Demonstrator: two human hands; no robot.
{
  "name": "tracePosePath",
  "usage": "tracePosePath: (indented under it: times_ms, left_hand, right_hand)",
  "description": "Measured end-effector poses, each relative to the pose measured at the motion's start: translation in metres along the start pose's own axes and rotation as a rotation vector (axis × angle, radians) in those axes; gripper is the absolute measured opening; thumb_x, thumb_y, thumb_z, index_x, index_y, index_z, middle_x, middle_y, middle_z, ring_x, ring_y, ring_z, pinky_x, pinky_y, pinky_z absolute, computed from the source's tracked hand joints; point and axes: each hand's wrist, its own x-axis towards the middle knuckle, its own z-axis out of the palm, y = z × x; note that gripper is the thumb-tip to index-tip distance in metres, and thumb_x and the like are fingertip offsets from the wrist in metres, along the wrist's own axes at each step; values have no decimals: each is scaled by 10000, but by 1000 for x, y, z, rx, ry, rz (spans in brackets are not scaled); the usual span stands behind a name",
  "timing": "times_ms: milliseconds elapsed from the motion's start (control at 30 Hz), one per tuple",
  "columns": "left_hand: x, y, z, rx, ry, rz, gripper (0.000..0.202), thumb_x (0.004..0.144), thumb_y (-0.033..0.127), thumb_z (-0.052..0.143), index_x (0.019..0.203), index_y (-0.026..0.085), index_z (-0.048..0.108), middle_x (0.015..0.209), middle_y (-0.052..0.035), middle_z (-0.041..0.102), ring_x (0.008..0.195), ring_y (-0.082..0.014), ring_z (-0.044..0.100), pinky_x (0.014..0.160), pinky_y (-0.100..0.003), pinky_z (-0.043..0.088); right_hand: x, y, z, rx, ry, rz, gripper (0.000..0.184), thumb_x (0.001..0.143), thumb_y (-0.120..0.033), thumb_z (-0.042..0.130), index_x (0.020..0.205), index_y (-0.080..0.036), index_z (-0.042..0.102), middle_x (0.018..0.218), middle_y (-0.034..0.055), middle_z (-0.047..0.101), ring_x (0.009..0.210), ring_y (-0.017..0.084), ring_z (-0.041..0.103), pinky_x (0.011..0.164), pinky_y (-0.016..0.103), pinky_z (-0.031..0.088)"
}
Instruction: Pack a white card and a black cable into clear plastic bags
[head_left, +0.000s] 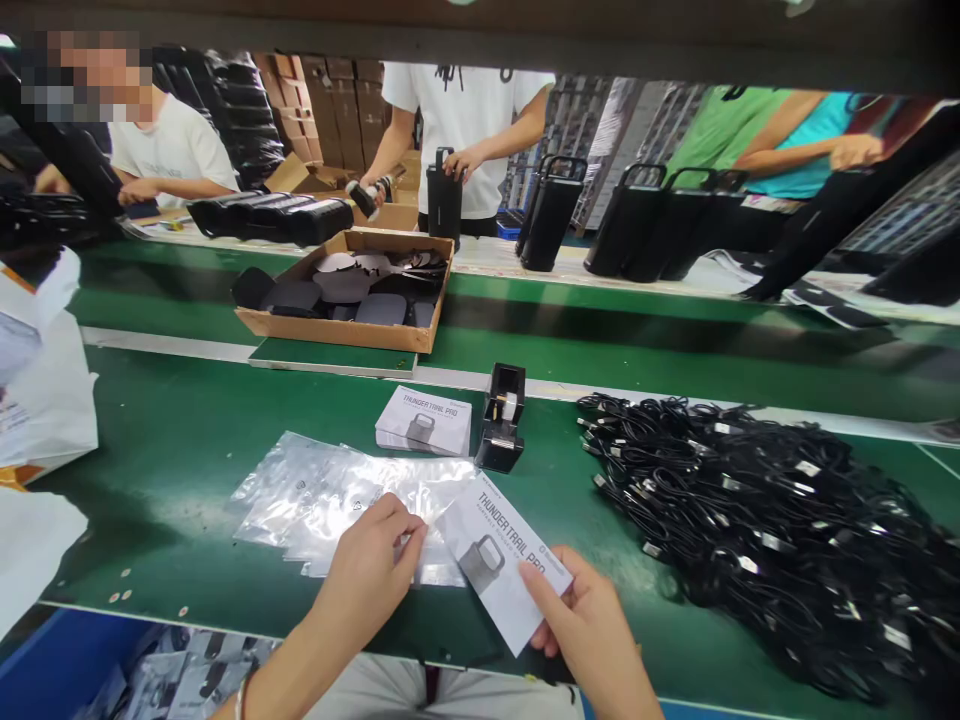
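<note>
Left hand pinches a clear plastic bag; right hand has closed fingers gripping a white paper booklet's edge, black coiled cables just right.

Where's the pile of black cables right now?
In the head view, the black cables lie heaped at right on the green workbench, beside the right hand holding a booklet.

The heap of black cables runs off the right edge, the blue bin is cut off by the bottom edge, and the small print on the booklet in the right hand is too small to read.
</note>
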Motion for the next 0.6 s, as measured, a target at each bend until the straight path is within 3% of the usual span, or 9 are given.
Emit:
tracePosePath:
  times_ms: [267, 433, 600]
  left_hand:
    - [-5, -5, 7, -82, 99, 63, 231, 861, 289, 378, 735, 212, 556, 767, -4, 522, 694, -149, 545, 642, -280, 443]
    - [-8, -8, 12, -98, 150, 154, 181, 860, 273, 390, 793, 211, 547, 786, -16, 521, 732, -162, 544, 660, -289, 454]
    - [-11, -9, 13, -88, 155, 148, 116, 851, 281, 423, 889, 212, 509, 844, -27, 529, 728, -167, 549, 653, -298, 473]
  right_hand:
    - [-5, 4, 0, -30, -46, 37, 264, 708, -425, 538, 657, -179, 459, 360, -60, 484, 310, 73, 434, 316, 152, 318]
    - [-5, 7, -2, 30, -178, 83, 278, 694, -432, 559, 683, -172, 460, 392, -63, 500, 307, 57, 419, 304, 143, 302]
    - [0, 8, -4, -72, -328, 130, 243, 729, -393, 539, 687, -175, 440, 385, -76, 482, 279, 49, 395, 274, 135, 248]
